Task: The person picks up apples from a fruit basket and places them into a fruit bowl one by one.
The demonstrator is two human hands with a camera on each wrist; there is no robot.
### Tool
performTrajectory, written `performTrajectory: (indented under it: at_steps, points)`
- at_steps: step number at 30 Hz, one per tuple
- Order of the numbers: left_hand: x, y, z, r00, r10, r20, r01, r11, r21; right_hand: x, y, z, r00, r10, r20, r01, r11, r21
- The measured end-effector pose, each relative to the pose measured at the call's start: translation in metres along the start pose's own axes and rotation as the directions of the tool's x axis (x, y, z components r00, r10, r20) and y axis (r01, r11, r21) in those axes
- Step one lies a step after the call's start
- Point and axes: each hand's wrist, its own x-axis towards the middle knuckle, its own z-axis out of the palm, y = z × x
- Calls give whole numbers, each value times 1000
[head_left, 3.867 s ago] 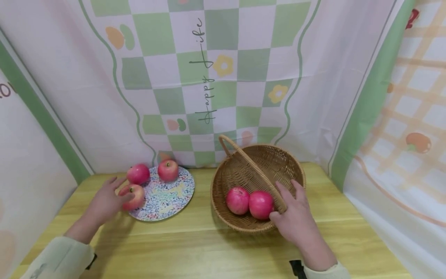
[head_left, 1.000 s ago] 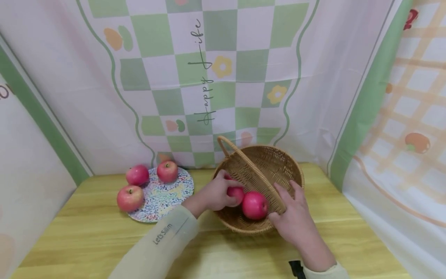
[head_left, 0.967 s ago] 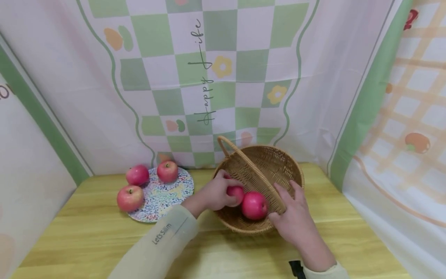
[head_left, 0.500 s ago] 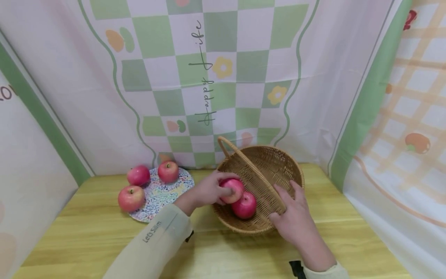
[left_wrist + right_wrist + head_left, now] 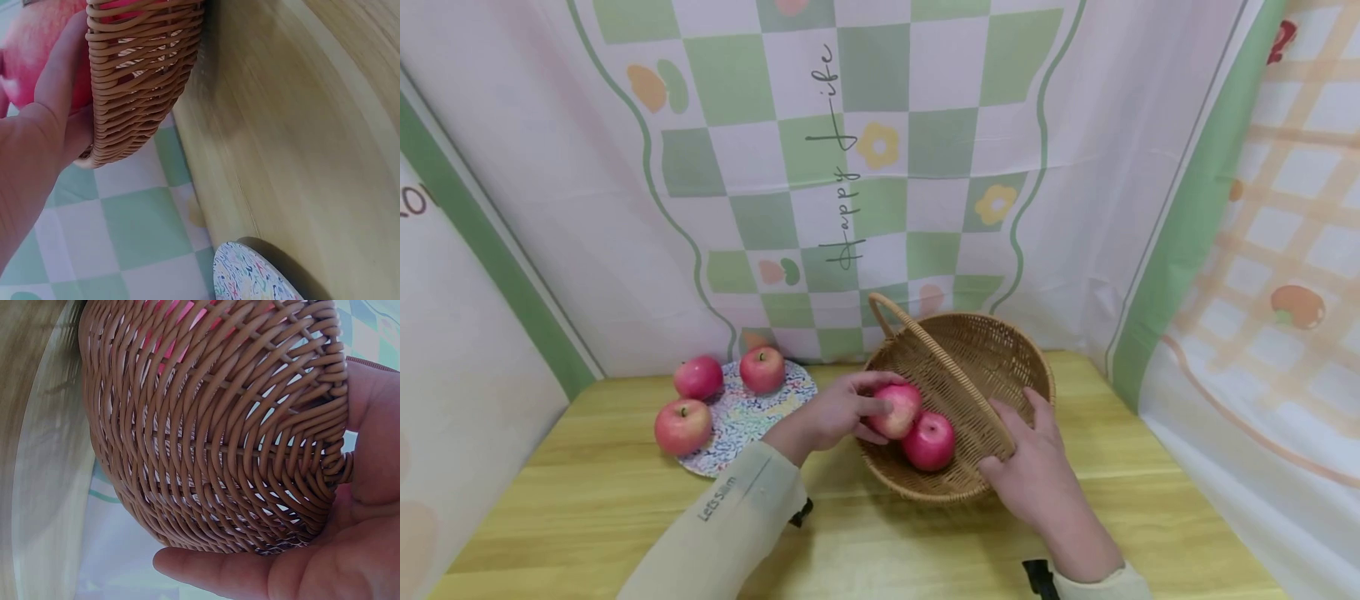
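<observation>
My left hand (image 5: 833, 410) holds a red-and-yellow apple (image 5: 898, 410) at the left side of the wicker basket (image 5: 1000, 358), thumb and fingers around it. In the left wrist view the same apple (image 5: 44, 47) sits between the fingers beside the rim. A pinker apple (image 5: 929, 442) lies in the basket, touching or close to the held one. My right hand (image 5: 1037, 479) grips the basket's right rim near the foot of its handle (image 5: 940, 354). In the right wrist view, one finger (image 5: 212, 570) stretches along the outside of the wicker wall.
A round speckled plate (image 5: 752, 421) stands left on the wooden table (image 5: 865, 550). An apple (image 5: 762, 369) sits at its back, and two others, a pink apple (image 5: 698, 377) and a paler apple (image 5: 682, 427), at its left edge. A checked cloth (image 5: 880, 67) hangs behind.
My left hand went from the plate's left apple into the basket, then drew an apple up and left toward the rim. The other basket apple shifted left. The right hand kept its place.
</observation>
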Motion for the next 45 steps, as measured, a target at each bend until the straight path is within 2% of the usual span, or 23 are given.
performTrajectory:
  at_steps: [7,14,19,22,25,27,30,33,34,38,40,43,45]
  points:
    - [7,-3,6,999,-25,-32,29,991,134,0,-1,-1,1000,1,4,-1,1000,-6]
    - [11,-5,14,995,15,-100,13,962,272,0,-1,-2,1000,3,0,-3,1000,-14]
    - [10,-5,18,994,39,-105,10,903,429,0,-1,-2,1000,3,0,-3,1000,-10]
    - [8,-5,18,995,49,-86,-2,877,481,0,0,-2,1000,4,4,-4,1000,-9]
    - [8,-6,18,994,96,-48,-57,851,521,0,0,-2,1000,5,4,-5,1000,-7]
    - [8,-6,18,990,133,-35,-91,822,563,0,0,-2,1000,5,3,-5,1000,-7]
    - [8,-7,18,984,175,-29,-116,760,639,0,1,-2,1000,6,1,-6,1000,-6]
    - [7,-7,18,984,177,-34,-111,741,662,0,1,-2,1000,10,6,-10,1000,-5]
    - [6,-7,18,984,173,-32,-112,754,647,0,1,-2,1000,14,8,-14,1000,-5]
    - [5,-8,19,989,146,-21,-112,832,543,0,0,-2,999,26,18,-26,1000,0]
    - [5,-10,18,991,131,-8,-114,889,443,-1,-1,-2,999,32,23,-32,999,2]
    - [7,-12,16,991,135,13,-133,946,295,-1,-1,-2,999,32,27,-32,999,4]
    - [7,-12,15,992,129,17,-130,975,183,-1,-1,-2,999,29,26,-29,1000,4]
